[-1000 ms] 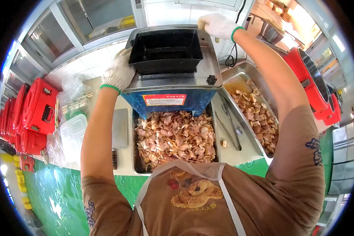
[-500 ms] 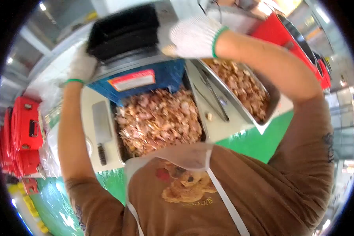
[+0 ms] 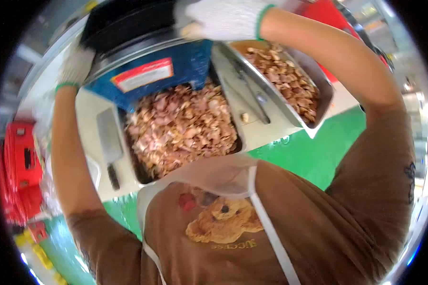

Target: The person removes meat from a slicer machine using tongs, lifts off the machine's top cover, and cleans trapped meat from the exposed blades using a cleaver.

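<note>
A blue box-shaped machine (image 3: 185, 61) with a red-and-white label, a grey rim and a black open top stands at the far end of a metal tray (image 3: 241, 135). Chopped meat pieces (image 3: 185, 126) fill that tray, partly beneath the machine. My left hand (image 3: 76, 64), in a white knit glove with a green cuff, is closed at the machine's left side, its fingers blurred. On the right, my gloved right hand (image 3: 226, 19) grips the rim's corner, thumb towards me. The far fingers of both hands are partly hidden.
A cleaver (image 3: 109, 135) lies left of the tray on the pale table (image 3: 261, 137). Right of the tray are tongs (image 3: 254, 97), a small scrap (image 3: 244, 118) and a second metal tray (image 3: 325, 95) of meat. Red cases (image 3: 21, 161) stand at left.
My view has shifted, so everything sits higher and further left. Both hands stay at the machine's sides. Any movement of the machine over the tray is slight.
</note>
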### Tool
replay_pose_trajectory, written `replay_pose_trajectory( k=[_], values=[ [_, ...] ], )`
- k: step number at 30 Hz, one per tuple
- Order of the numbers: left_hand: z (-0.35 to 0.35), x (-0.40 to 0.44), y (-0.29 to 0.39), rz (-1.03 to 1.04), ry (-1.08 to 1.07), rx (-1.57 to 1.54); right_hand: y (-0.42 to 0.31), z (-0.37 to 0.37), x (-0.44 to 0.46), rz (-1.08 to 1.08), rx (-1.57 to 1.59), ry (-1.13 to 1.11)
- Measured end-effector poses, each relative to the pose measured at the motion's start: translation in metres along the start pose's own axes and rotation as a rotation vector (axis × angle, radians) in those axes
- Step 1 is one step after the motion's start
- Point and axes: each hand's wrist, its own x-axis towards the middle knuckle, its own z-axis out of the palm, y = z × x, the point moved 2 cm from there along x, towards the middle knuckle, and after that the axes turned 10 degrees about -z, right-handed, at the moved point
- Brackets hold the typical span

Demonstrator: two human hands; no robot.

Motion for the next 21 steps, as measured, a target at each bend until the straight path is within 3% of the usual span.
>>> replay_pose_trajectory(
  k=[1, 3, 4, 5, 7, 11, 13, 14, 18, 21],
  values=[
    [-0.003, -0.003, 0.004, -0.034, -0.001, 0.068, -0.003, 0.004, 0.007, 0.057, -0.042, -0.005],
    [-0.004, -0.004, 0.003, 0.053, 0.036, 0.042, -0.002, 0.004, 0.006, -0.049, -0.035, 0.013],
    [-0.014, -0.011, 0.019, -0.047, -0.046, 0.051, 0.004, 0.011, 0.008, -0.179, 0.035, 0.107],
    [-0.009, -0.004, 0.002, 0.005, -0.022, 0.07, 0.011, 0.012, 0.004, -0.163, 0.004, 0.073],
    [0.007, 0.016, -0.025, 0.119, 0.022, 0.099, -0.011, -0.01, -0.005, 0.004, 0.027, 0.004],
    [-0.002, -0.002, 0.005, -0.067, -0.037, 0.097, -0.02, -0.004, 0.003, 0.22, -0.057, -0.011],
    [-0.003, -0.007, 0.015, -0.161, -0.086, 0.068, -0.008, 0.005, 0.009, 0.159, -0.06, 0.022],
    [-0.007, -0.012, 0.021, -0.146, -0.068, 0.05, 0.009, 0.023, 0.014, -0.056, -0.159, 0.117],
    [-0.016, -0.018, 0.031, -0.132, -0.044, -0.031, 0.015, 0.029, 0.004, -0.148, -0.084, 0.253],
    [-0.004, -0.013, 0.022, -0.021, 0.037, -0.075, 0.011, 0.012, 0.006, 0.099, 0.096, 0.037]
  ],
)
